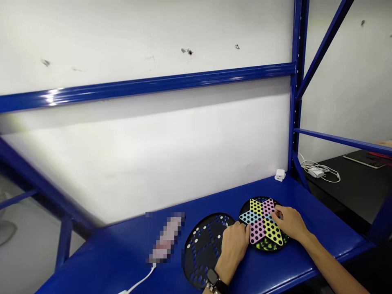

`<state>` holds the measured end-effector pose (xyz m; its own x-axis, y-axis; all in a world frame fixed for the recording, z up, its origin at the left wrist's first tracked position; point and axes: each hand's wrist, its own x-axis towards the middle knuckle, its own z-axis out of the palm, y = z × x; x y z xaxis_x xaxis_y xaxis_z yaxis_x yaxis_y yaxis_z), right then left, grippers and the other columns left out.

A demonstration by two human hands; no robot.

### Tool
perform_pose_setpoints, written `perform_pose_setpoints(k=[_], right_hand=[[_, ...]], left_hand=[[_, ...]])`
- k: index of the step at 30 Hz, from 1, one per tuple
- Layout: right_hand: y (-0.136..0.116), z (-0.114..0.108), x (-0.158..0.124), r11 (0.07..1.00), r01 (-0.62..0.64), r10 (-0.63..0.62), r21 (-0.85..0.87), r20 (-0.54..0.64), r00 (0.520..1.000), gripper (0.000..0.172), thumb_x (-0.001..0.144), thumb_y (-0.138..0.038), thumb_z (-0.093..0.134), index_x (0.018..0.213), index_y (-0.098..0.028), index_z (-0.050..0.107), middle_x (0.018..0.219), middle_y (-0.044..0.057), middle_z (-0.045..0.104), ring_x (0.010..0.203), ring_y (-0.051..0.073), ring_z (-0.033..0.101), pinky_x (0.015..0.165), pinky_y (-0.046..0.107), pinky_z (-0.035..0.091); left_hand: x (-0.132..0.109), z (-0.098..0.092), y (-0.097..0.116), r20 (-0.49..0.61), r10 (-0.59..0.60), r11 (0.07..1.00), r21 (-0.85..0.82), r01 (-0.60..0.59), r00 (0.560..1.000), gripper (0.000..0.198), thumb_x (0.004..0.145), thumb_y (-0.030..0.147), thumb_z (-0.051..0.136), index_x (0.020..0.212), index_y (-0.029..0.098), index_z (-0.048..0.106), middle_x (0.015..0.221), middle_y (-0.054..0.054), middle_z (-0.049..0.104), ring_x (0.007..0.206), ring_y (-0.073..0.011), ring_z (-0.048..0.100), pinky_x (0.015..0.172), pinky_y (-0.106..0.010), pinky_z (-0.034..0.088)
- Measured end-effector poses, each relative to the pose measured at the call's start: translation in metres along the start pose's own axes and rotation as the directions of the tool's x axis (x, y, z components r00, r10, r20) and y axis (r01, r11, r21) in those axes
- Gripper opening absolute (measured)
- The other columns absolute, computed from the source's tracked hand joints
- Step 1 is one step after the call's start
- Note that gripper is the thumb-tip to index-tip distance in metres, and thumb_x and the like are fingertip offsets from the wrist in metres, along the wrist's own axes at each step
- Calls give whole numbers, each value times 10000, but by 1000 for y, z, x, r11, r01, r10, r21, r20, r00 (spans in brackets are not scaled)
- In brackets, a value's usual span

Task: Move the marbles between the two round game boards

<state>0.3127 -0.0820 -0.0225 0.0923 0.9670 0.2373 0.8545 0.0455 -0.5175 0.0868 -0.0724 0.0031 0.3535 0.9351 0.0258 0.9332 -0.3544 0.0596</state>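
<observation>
Two round black game boards lie side by side on the blue shelf. My left hand (234, 243) is over the right side of the left board (200, 255), fingers curled down and mostly hidden; anything in them cannot be seen. That board has rows of holes and several white pieces (196, 241). My right hand (289, 220) bends over the right edge of the other board, thumb and fingers drawn together at a light blue part. What they pinch is too small to make out. A star of yellow, pink and light blue perforated sections (257, 232) covers this board.
A pixelated flat object (168, 239) with a white cable (142, 279) lies left of the boards. A white charger (279, 175) stands at the back right. Blue frame bars (147, 85) and a white wall bound the shelf. Beyond the post, a black table (352, 183) holds white cables.
</observation>
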Motion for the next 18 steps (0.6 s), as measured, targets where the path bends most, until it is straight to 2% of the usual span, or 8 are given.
perform_pose_setpoints(k=[9, 14, 18], right_hand=[[-2, -1, 0, 1000, -13, 13, -10, 0, 1000, 312, 917, -379, 483, 653, -213, 496, 604, -9, 592, 555, 140, 530, 536, 251, 246], [-2, -1, 0, 1000, -9, 9, -18, 1, 1000, 296, 910, -352, 499, 648, -214, 504, 603, -11, 594, 556, 139, 541, 530, 249, 238], [-2, -1, 0, 1000, -8, 8, -23, -5, 1000, 288, 909, -348, 496, 654, -214, 509, 609, -6, 594, 554, 141, 534, 530, 254, 237]], left_hand=[[8, -5, -7, -7, -26, 998, -52, 25, 1000, 470, 1036, 351, 264, 870, 196, 675, 877, -74, 728, 822, -215, 692, 663, -291, 426], [8, -15, -35, -61, -113, 993, -44, 110, 992, 446, 1038, 354, 223, 915, 201, 624, 878, -60, 721, 830, -209, 690, 659, -286, 419], [3, -22, -59, -10, -153, 988, -30, 152, 988, 355, 1008, 390, 302, 945, 207, 599, 890, -49, 709, 830, -217, 673, 654, -283, 402]])
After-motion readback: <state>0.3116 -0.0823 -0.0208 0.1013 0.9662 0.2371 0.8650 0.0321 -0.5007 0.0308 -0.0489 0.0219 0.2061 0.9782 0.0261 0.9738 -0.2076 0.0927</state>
